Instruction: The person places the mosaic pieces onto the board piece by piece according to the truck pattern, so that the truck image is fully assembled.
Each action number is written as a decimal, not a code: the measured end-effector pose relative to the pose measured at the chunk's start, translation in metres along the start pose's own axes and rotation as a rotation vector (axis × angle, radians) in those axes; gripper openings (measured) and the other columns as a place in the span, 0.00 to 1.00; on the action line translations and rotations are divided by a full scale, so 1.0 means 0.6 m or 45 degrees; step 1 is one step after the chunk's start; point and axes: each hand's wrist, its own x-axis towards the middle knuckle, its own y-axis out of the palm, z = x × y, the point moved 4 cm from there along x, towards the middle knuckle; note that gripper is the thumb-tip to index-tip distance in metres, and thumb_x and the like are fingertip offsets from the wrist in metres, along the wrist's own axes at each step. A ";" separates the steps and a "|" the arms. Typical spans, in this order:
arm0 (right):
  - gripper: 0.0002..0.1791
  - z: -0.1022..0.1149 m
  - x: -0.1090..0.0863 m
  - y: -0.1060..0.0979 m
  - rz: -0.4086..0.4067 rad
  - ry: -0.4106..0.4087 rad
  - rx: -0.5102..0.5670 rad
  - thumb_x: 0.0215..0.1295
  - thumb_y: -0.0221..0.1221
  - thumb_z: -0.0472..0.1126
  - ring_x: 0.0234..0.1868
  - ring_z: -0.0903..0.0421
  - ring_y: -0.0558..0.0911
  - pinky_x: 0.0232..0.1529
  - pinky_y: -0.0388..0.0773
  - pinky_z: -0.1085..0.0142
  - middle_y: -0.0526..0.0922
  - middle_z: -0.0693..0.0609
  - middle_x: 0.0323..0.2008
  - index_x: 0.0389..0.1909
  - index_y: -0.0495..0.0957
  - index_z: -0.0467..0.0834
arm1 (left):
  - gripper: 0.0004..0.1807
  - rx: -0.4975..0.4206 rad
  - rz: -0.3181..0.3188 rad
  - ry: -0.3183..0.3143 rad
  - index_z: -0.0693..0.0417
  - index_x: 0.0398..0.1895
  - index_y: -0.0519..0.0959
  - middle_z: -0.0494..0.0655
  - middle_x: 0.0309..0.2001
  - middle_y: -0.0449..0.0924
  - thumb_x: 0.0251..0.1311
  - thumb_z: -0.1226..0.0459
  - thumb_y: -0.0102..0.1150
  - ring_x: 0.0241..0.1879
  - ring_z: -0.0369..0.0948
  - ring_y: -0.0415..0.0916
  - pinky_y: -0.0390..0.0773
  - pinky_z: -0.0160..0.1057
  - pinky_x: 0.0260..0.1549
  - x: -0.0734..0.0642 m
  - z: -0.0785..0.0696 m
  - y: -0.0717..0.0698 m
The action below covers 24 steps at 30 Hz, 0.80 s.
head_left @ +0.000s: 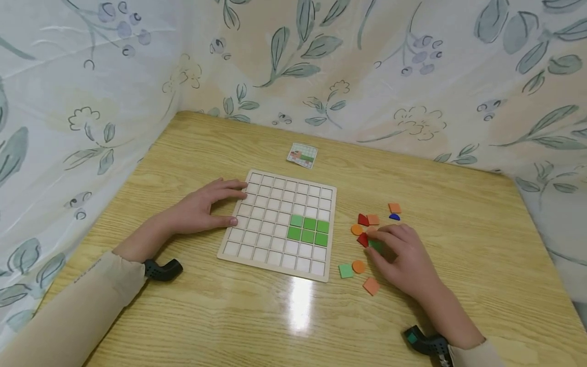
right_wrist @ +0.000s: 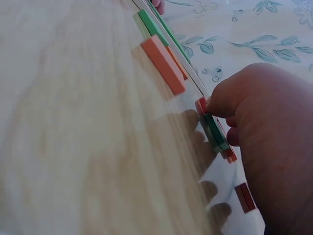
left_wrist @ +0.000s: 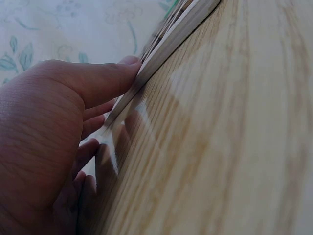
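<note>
A pale wooden grid board (head_left: 274, 250) lies flat on the table, with several green square tiles (head_left: 308, 236) in its right part. My left hand (head_left: 202, 206) rests at the board's left edge, fingers spread and nearly straight, the thumb touching the rim. In the left wrist view the thumb (left_wrist: 110, 81) lies along the board's side. To the right of the board, my right hand (head_left: 403, 255) pinches a small red tile (head_left: 363, 239) between thumb and forefinger. A green tile (head_left: 375, 245) lies partly hidden under that hand. The right wrist view has the thumb against the red tile (right_wrist: 201, 105).
Around the right hand lie another red tile (head_left: 363, 219), orange discs (head_left: 358, 266), orange squares (head_left: 371, 286), a light green square (head_left: 346, 270) and a blue half-disc (head_left: 394, 217). Behind the board is a picture card (head_left: 302, 155). Floral cloth (head_left: 293, 61) surrounds the wooden table (head_left: 220, 316).
</note>
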 end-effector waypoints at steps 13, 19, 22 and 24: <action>0.17 -0.019 -0.021 -0.013 0.076 0.062 0.021 0.55 0.79 0.38 0.46 0.53 0.79 0.50 0.70 0.59 0.87 0.53 0.45 0.46 0.90 0.42 | 0.35 0.014 0.006 0.016 0.48 0.78 0.77 0.45 0.85 0.61 0.70 0.51 0.75 0.86 0.59 0.46 0.43 0.66 0.83 0.002 -0.002 -0.002; 0.20 -0.017 -0.020 -0.017 0.086 0.000 0.064 0.53 0.77 0.33 0.49 0.50 0.79 0.53 0.70 0.57 0.87 0.52 0.48 0.49 0.90 0.44 | 0.36 0.018 -0.001 0.015 0.48 0.78 0.77 0.45 0.85 0.61 0.70 0.51 0.75 0.86 0.58 0.46 0.42 0.65 0.84 0.002 -0.002 -0.001; 0.20 -0.017 -0.019 -0.018 0.102 -0.007 0.071 0.53 0.75 0.33 0.50 0.49 0.80 0.54 0.70 0.56 0.87 0.52 0.49 0.49 0.90 0.44 | 0.35 0.013 0.002 0.013 0.48 0.77 0.77 0.45 0.85 0.61 0.70 0.51 0.75 0.86 0.58 0.46 0.42 0.65 0.84 0.003 -0.002 -0.002; 0.19 -0.016 -0.018 -0.017 0.109 -0.001 0.069 0.54 0.76 0.33 0.50 0.50 0.80 0.54 0.70 0.56 0.87 0.53 0.48 0.48 0.89 0.45 | 0.35 0.010 0.006 0.011 0.48 0.77 0.77 0.45 0.85 0.61 0.70 0.50 0.74 0.86 0.58 0.46 0.42 0.65 0.84 0.003 -0.003 -0.003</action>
